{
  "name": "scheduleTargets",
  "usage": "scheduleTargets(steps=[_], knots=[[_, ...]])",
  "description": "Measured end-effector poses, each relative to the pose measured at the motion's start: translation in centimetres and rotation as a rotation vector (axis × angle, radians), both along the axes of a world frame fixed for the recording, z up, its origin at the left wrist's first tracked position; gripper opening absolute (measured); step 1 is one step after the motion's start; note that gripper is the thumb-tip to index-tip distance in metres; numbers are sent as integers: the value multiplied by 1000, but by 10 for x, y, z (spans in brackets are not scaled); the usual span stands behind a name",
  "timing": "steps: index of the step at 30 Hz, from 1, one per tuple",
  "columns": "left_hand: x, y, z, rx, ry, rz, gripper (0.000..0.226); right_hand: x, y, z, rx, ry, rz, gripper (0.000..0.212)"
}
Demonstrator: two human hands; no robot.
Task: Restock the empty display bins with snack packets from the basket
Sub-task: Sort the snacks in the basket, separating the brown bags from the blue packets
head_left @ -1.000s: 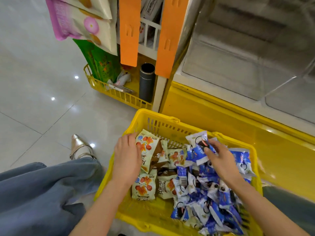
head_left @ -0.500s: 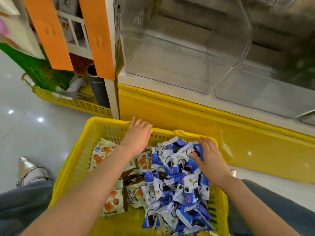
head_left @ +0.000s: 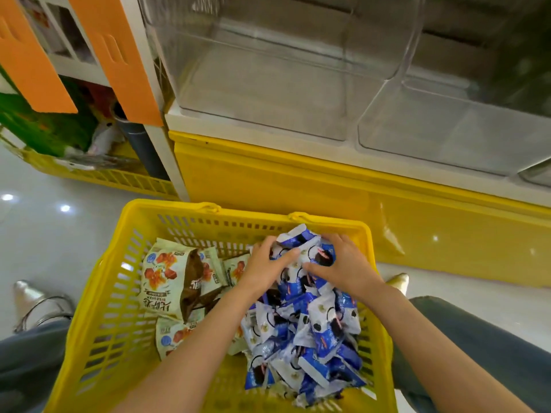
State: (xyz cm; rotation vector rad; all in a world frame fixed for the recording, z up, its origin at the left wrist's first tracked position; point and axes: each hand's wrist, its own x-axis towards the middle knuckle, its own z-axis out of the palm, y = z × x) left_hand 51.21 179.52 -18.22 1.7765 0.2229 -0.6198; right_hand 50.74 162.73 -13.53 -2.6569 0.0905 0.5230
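Two hands meet at the far right corner of the yellow slatted plastic basket [head_left: 98,338]: your left hand [head_left: 264,268] and right hand [head_left: 343,268] curl their fingers around one clump of small blue-and-white snack packets [head_left: 298,234], gripping it from either side atop the heap. Cream packets printed with orange-red snacks [head_left: 161,275] lie in the basket's left half. The clear plastic display bins [head_left: 268,84] stand beyond the basket, above the glossy yellow cabinet base [head_left: 298,186].

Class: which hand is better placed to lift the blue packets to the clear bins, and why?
Probably the right hand: it sits squarely over the blue packets, on its own side of the basket. The left hand grips them too, but reaches across the cream packets.
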Motion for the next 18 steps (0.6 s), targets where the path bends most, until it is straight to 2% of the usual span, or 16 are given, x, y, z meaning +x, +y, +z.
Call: scheduleTargets(steps=[2,4,6,7,11,14,18], knots=[[0,-1,2,-44,49,-8,70,-1,1,1,41,24,-3,80],[-1,-3,4,-67,57,23,58,-4,2,3,108,-1,-18,76],[-3,-4,11,-66,-52,48,31,-10,3,7,180,-56,-46,70],[-5,-4,16,-66,-118,69,25,-12,5,10,212,-90,-64,67],[-14,3,44,-60,-335,131,24,-26,22,28,310,-248,-101,57],[-31,20,65,-60,-435,185,14,-44,45,42,435,-326,-96,48],[-73,58,68,39,-507,160,14,-83,73,35,493,-196,-3,49]])
